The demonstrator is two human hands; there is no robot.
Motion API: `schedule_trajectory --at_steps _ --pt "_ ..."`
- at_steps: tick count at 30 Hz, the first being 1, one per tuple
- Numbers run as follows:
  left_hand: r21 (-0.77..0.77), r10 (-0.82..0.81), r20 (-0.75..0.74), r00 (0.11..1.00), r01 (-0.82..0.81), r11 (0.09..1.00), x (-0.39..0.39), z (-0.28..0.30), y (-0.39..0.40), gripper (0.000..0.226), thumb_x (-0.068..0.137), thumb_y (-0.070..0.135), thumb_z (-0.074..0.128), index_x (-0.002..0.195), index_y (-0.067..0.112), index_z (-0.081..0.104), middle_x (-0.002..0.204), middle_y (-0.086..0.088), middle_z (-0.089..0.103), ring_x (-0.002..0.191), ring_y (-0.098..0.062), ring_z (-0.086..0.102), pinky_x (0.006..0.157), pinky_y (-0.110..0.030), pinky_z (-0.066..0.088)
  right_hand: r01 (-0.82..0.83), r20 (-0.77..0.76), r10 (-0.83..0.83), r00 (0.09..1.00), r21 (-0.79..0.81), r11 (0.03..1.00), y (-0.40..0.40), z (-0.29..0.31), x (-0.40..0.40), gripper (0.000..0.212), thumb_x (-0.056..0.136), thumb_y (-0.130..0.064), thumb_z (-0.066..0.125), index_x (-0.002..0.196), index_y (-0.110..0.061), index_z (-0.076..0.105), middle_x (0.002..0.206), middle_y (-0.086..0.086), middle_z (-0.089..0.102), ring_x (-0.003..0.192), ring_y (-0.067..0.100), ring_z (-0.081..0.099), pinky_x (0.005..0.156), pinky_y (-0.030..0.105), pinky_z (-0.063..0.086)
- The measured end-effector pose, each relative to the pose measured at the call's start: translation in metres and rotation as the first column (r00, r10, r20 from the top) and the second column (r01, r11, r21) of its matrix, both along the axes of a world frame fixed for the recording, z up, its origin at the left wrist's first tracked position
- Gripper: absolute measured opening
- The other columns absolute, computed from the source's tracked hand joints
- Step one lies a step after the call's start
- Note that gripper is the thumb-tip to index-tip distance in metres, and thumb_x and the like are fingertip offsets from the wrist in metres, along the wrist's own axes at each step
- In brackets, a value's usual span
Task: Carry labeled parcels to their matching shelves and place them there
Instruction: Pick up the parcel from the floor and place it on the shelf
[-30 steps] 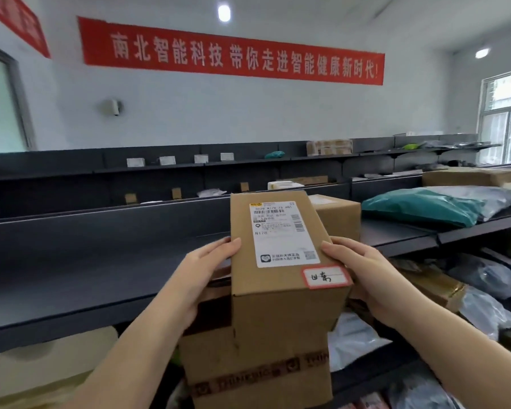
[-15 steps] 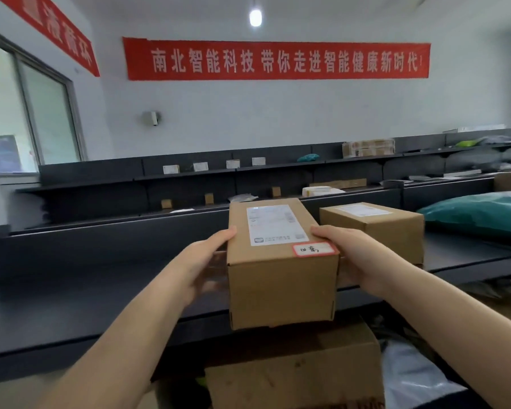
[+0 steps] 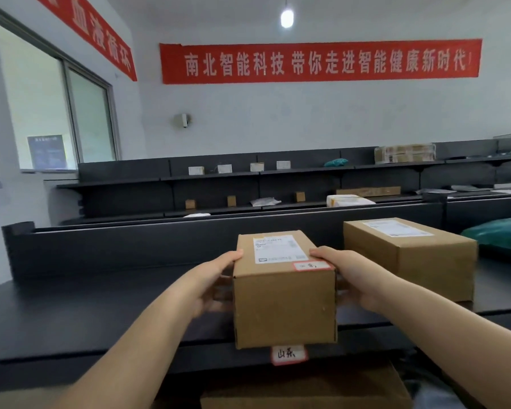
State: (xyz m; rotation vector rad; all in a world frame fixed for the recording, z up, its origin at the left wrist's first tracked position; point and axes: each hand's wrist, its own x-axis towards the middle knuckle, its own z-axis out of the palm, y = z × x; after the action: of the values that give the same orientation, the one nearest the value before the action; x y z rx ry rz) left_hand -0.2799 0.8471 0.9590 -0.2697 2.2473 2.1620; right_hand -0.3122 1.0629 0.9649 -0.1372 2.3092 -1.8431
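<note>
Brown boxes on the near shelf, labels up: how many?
2. One box sits at the shelf's front edge, held between the left hand and right hand. The other box stands to its right, further back. More may lie out of frame, right.

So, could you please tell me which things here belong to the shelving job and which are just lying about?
In the job: held parcel, left hand, right hand, shelf tag, dark shelf.

Lying about: second cardboard box, green mailer bag, red banner.

Red banner (image 3: 319, 62), ceiling lamp (image 3: 287, 18), window (image 3: 53, 113)
</note>
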Motion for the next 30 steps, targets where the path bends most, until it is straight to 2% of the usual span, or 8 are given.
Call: schedule_trajectory --at_steps 4,9,12,16,23,26,28,30 --pt "0.019 0.025 0.009 1.0 -0.025 1.0 -0.016 -0.003 -0.001 0.027 0.085 0.042 0.055 0.085 0.015 0.06 0.046 0.002 0.059 0.033 -0.009 0.055 0.049 -0.026 0.049 -0.003 -0.012 0.003 1.0 -0.001 1.0 -0.001 -0.001 -0.015 0.025 0.088 -0.041 0.053 0.083 -0.017 0.061 0.081 0.008 0.065 0.08 0.023 0.061 0.06 0.032 0.05" --pt "0.026 0.038 0.01 0.999 -0.039 0.999 -0.036 -0.007 -0.003 0.034 0.082 0.046 0.057 0.097 0.016 0.064 0.074 -0.004 0.061 0.063 -0.017 0.06 0.062 -0.032 0.053 0.001 0.0 -0.001 1.0 -0.039 0.999 -0.002 -0.004 -0.034 0.023 0.086 -0.041 0.056 0.085 -0.018 0.061 0.087 0.01 0.066 0.085 0.024 0.062 0.068 0.037 0.053" --pt "0.041 0.053 0.004 0.999 -0.053 0.998 -0.048 -0.01 -0.005 0.035 0.081 0.048 0.058 0.097 0.018 0.065 0.074 -0.003 0.063 0.064 -0.017 0.06 0.061 -0.031 0.051 0.006 0.01 -0.005 1.0 -0.047 0.999 -0.005 -0.004 -0.047 0.023 0.086 -0.04 0.056 0.085 -0.018 0.06 0.086 0.009 0.067 0.084 0.024 0.062 0.069 0.038 0.054" --pt "0.039 0.09 -0.007 0.996 -0.09 0.995 -0.064 -0.011 -0.005 0.031 0.079 0.049 0.059 0.088 0.019 0.064 0.057 0.002 0.059 0.043 -0.011 0.056 0.053 -0.026 0.047 0.005 0.027 -0.003 1.0 -0.063 0.998 -0.009 -0.003 -0.065 0.024 0.086 -0.04 0.056 0.084 -0.017 0.061 0.084 0.01 0.066 0.082 0.024 0.061 0.075 0.041 0.054" --pt "0.061 0.112 0.01 0.994 -0.112 0.992 -0.088 -0.01 -0.009 0.037 0.078 0.049 0.06 0.099 0.018 0.066 0.074 -0.004 0.062 0.07 -0.02 0.06 0.07 -0.034 0.052 0.014 0.041 -0.01 0.999 -0.088 0.996 -0.016 -0.004 -0.088 0.027 0.085 -0.04 0.057 0.086 -0.013 0.06 0.086 0.013 0.066 0.081 0.027 0.063 0.069 0.039 0.055" --pt "0.049 0.107 0.01 0.994 -0.108 0.993 -0.094 -0.009 -0.011 0.038 0.078 0.05 0.06 0.097 0.018 0.067 0.069 -0.003 0.064 0.068 -0.02 0.06 0.068 -0.034 0.052 0.021 0.039 -0.018 0.999 -0.086 0.996 -0.017 -0.004 -0.094 0.025 0.086 -0.039 0.057 0.082 -0.014 0.058 0.082 0.012 0.066 0.076 0.025 0.062 0.061 0.036 0.052" --pt "0.05 0.116 0.008 0.993 -0.116 0.992 -0.093 -0.009 -0.01 0.036 0.078 0.05 0.061 0.093 0.018 0.067 0.057 0.0 0.064 0.06 -0.018 0.059 0.064 -0.032 0.052 0.018 0.036 -0.015 0.999 -0.092 0.996 -0.017 -0.004 -0.096 0.025 0.085 -0.039 0.058 0.083 -0.014 0.059 0.083 0.012 0.066 0.079 0.026 0.062 0.065 0.038 0.053" --pt "0.04 0.123 0.01 0.992 -0.123 0.992 -0.092 -0.01 -0.009 0.038 0.078 0.052 0.06 0.092 0.018 0.067 0.059 -0.001 0.063 0.059 -0.018 0.058 0.064 -0.032 0.052 0.019 0.038 -0.016 0.999 -0.092 0.996 -0.017 -0.005 -0.099 0.026 0.084 -0.039 0.058 0.086 -0.013 0.06 0.086 0.013 0.066 0.084 0.028 0.063 0.075 0.042 0.054"
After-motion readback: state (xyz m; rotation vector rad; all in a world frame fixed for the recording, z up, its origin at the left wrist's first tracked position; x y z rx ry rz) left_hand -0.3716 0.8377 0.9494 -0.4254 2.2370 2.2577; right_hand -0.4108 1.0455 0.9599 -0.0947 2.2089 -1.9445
